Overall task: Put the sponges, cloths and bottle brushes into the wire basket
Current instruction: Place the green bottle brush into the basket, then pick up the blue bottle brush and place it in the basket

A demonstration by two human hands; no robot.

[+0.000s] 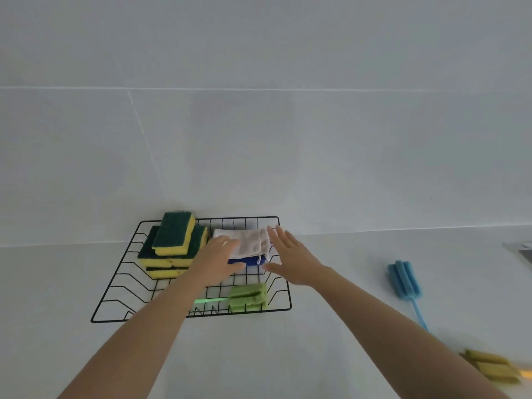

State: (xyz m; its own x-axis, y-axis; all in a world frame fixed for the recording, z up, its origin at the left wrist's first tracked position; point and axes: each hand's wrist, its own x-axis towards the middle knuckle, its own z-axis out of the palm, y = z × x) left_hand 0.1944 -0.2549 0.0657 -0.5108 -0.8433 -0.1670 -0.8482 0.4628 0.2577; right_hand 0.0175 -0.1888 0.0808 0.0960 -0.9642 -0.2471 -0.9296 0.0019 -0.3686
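Black wire basket (115,279) on white table (331,326). Inside: stacked yellow foam sponges (172,246) with green scouring tops, folded white cloth (247,240) over blue cloth (247,260), green foam bottle brush (249,298). Left hand (214,262) rests on cloths, fingers spread; right hand (290,262) open, flat, holding nothing. Blue ribbed brush (403,279) and yellow brush (492,367) lie outside, right.

No legible text, labels or numbers anywhere.

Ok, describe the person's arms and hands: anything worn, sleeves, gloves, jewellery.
Both forearms are bare as far as the frame shows, with no sleeves in view. The left hand and the right hand wear no gloves, and no watch, ring or bracelet shows on them.
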